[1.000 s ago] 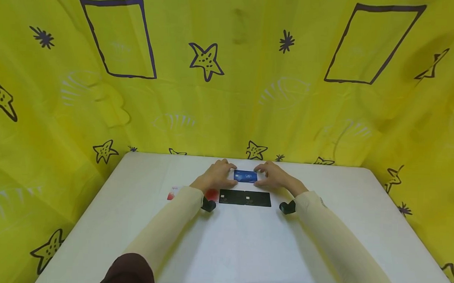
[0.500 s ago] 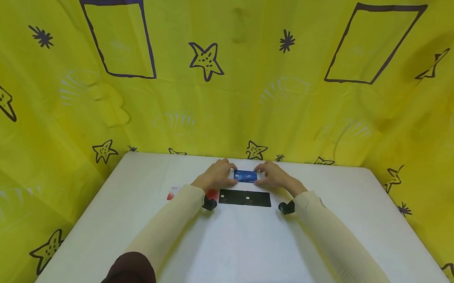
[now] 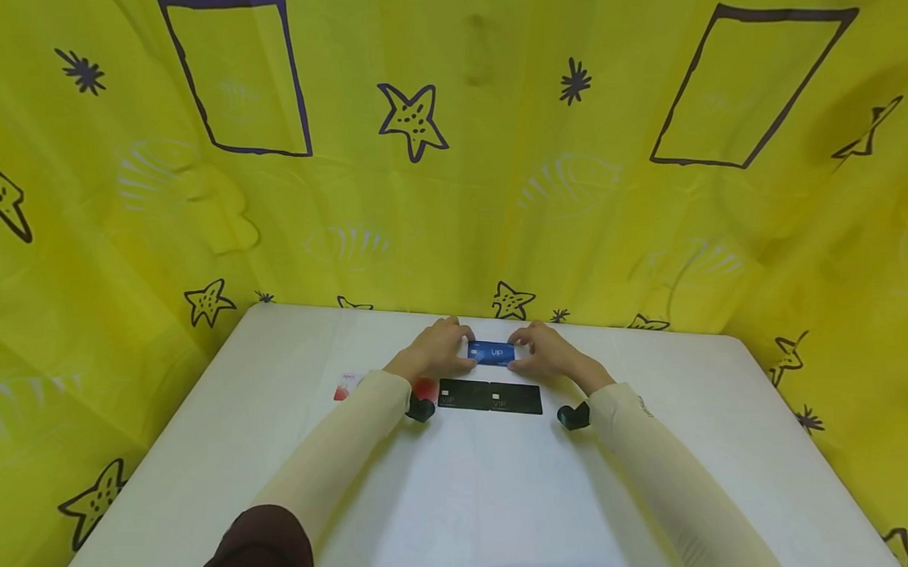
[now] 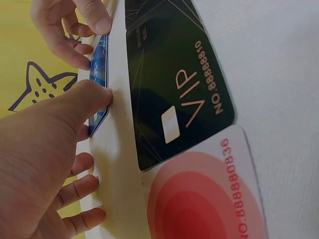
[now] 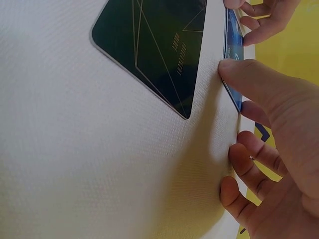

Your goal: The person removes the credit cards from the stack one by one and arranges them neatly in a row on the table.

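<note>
The left hand [image 3: 438, 348] pinches the left end of the blue card [image 3: 491, 353], thumb on the near edge and forefinger at the far one, the gap between them narrow. The right hand [image 3: 547, 352] pinches the opposite end in the same way. The other fingers of each hand are bent and spread beside the card. The card is marked VIP, has a chip toward its left end, and sits near the far edge of the table [image 3: 476, 501]; whether it lies quite flat cannot be told.

Just nearer the person, and apart from the blue card, two dark cards lie end to end: the left dark card [image 3: 463, 394] touches the right dark card [image 3: 516, 399]. Against the left one's outer end lies a white card with red circles [image 4: 199, 199]. The left sleeve [image 3: 343, 446] hides part of the row, and a white and red piece [image 3: 347, 385] shows beyond it. Behind the table hangs a yellow cloth [image 3: 472, 192] with starfish drawings.
</note>
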`<state>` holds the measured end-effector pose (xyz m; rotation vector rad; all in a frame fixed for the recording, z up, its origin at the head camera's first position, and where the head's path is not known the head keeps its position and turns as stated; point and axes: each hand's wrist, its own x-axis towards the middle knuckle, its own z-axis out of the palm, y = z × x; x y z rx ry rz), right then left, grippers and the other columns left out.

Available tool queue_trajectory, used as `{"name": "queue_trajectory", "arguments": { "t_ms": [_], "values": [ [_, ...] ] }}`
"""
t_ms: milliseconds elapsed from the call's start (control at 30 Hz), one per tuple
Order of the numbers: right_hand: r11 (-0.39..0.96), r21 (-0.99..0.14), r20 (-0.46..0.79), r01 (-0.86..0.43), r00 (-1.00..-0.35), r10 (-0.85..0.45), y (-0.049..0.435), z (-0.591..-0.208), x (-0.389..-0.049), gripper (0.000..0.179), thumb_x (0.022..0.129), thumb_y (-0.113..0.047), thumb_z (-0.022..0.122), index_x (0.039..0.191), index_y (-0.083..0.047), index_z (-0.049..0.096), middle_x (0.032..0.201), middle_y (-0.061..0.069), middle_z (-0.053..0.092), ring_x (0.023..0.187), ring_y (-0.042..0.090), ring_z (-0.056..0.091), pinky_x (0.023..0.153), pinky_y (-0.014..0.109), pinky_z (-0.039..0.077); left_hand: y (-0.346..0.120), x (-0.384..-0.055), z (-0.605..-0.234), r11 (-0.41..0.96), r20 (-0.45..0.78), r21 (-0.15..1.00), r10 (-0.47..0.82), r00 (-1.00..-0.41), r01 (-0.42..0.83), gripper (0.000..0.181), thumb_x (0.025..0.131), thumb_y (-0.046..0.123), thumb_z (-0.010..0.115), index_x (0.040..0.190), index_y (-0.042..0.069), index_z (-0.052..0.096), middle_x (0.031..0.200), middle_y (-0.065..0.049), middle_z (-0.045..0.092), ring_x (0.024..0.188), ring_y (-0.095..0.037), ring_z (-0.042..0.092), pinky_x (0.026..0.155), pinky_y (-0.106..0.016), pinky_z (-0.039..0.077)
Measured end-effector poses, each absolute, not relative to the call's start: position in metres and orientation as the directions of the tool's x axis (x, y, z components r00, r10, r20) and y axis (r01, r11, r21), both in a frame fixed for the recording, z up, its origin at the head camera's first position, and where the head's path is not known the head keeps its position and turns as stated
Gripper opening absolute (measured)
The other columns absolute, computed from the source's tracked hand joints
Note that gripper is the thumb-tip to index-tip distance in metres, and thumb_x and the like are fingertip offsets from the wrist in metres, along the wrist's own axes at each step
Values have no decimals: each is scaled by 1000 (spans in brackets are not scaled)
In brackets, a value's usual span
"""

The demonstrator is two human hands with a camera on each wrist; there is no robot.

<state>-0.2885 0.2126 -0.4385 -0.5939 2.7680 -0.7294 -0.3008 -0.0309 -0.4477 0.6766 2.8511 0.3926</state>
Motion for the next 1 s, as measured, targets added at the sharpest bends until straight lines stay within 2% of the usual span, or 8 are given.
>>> {"name": "queue_trajectory", "arguments": {
  "t_ms": [600, 1000],
  "values": [
    [795, -501, -103, -344, -888, -449, 215, -441, -292, 46, 91, -26, 79, 130, -5, 68, 118, 14, 61, 102, 29, 55, 90, 44, 49, -27, -302, -446, 844, -95, 293, 493, -865, 449, 51, 91, 41, 73, 132, 11, 65, 121, -5, 55, 104, -21, 52, 95, -36, 49],
    [763, -512, -72, -394, -866, -495, 214, -433, -293, 46, 87, -22, 84, 125, 0, 71, 109, 10, 70, 91, 26, 58, 81, 38, 52, -27, -300, -444, 835, -84, 284, 511, -855, 471, 51, 91, 42, 74, 131, 11, 66, 125, -7, 56, 105, -21, 53, 98, -37, 49]
  ]
}}
